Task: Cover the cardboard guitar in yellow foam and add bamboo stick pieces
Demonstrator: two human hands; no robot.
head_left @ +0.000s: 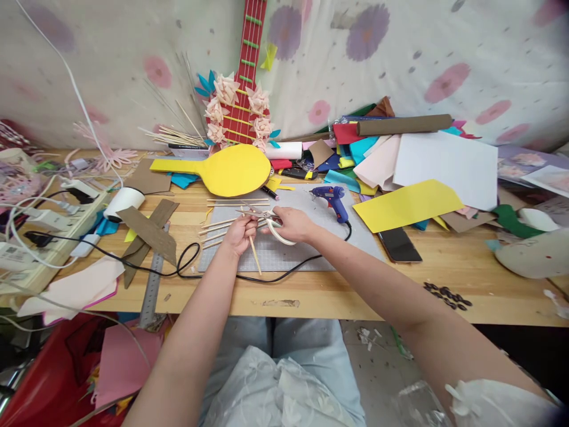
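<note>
Over the grey cutting mat (pixel 293 255), my left hand (pixel 240 236) is closed around a thin wooden stick (pixel 255 256), whose lower end slants down toward the desk edge. My right hand (pixel 292 224) grips a pair of scissors (pixel 283 236) by its white handles. The metal blades point left, close above my left fingers; whether they touch the stick I cannot tell. Several more wooden sticks (pixel 214 231) lie on the mat beside and beyond my left hand. A blue glue gun (pixel 334 201) rests to the right of my right hand.
A yellow paddle-shaped cutout (pixel 235 171) lies behind the mat, before a red flower-trimmed guitar model (pixel 240 112). The glue gun's black cable (pixel 288 274) crosses the front. A phone (pixel 400 245), yellow sheet (pixel 409 204), steel ruler (pixel 152 284) and power strip (pixel 48 249) lie around.
</note>
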